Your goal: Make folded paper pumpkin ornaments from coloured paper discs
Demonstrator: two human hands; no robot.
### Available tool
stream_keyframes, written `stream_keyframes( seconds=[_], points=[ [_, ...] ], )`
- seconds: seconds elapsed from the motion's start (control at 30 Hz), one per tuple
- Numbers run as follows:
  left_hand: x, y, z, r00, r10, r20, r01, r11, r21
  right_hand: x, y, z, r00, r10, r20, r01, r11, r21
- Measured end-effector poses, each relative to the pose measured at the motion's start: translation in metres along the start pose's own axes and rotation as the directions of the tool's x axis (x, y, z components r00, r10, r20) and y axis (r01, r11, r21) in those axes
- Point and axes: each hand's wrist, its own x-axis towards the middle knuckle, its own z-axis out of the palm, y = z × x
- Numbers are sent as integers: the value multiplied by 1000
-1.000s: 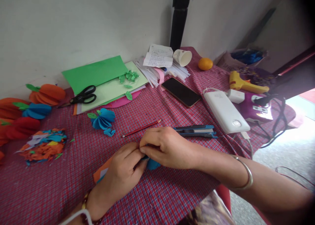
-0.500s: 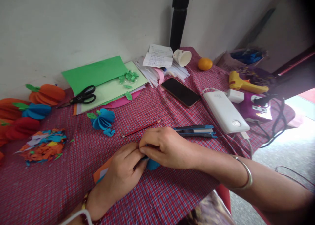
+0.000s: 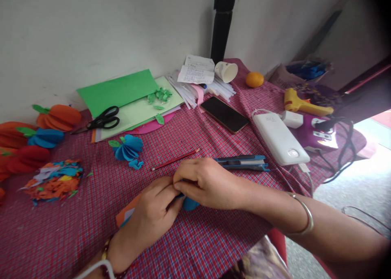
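My left hand [image 3: 157,207] and my right hand [image 3: 207,183] meet over the table, their fingers closed together on a blue paper piece [image 3: 190,204]. Most of that piece is hidden under the fingers; only its lower edge shows below my right hand. Orange paper [image 3: 128,209] lies beneath my left hand, with some blue and white paper at its edge. Just beyond my hands are a red pencil [image 3: 175,159] and a blue-and-black stapler [image 3: 242,163]. A blue folded-paper pumpkin [image 3: 127,147] with a green leaf sits farther left.
Black scissors [image 3: 105,119] rest on stacked coloured paper [image 3: 122,89]. Paper pumpkins [image 3: 58,117] and a heap of paper scraps [image 3: 56,181] lie left. Rightward are a phone [image 3: 224,114], a white power bank [image 3: 279,138], a yellow glue gun [image 3: 307,104], cables, an orange [image 3: 254,79] and a tall black bottle [image 3: 222,30].
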Motion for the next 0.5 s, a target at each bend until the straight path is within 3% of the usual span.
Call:
stream_keyframes(
  seconds=[0.5],
  points=[
    [-1, -1, 2, 1000, 3, 14, -3, 1000, -19, 0, 0, 0, 1000, 4, 10, -4, 1000, -27]
  ],
)
